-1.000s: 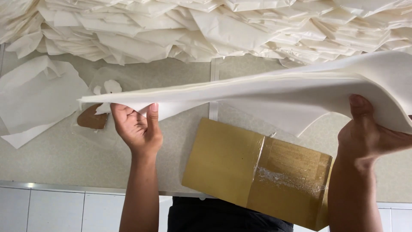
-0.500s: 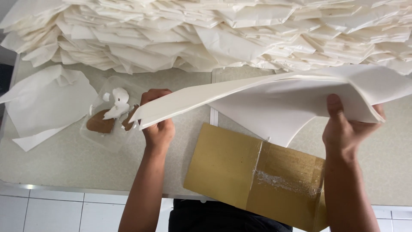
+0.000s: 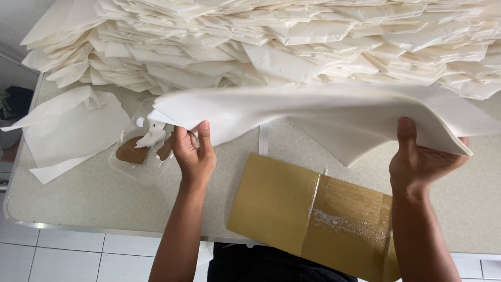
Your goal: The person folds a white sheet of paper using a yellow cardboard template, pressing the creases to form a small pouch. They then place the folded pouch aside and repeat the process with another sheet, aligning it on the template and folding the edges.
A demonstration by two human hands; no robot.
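Observation:
A large white paper sheet point(image 3: 313, 117) is stretched between both hands, sagging in the air above the table. My left hand point(image 3: 194, 152) pinches its left edge between thumb and fingers. My right hand point(image 3: 420, 162) grips the sheet's right corner, thumb on the underside facing me. Below the sheet a flattened brown cardboard piece point(image 3: 308, 211) lies on the speckled table point(image 3: 78, 201), with a whitish smear across its right half.
A big heap of folded white paper sheets point(image 3: 292, 42) fills the far side of the table. A loose white sheet point(image 3: 68, 130) lies at the left. A clear plastic bag with brown paste and a white tool point(image 3: 141, 149) sits beside my left hand. White floor tiles below.
Both hands have carried the sheet away from me toward the heap and lowered it. The view has tilted, showing more of the heap and the left sheet.

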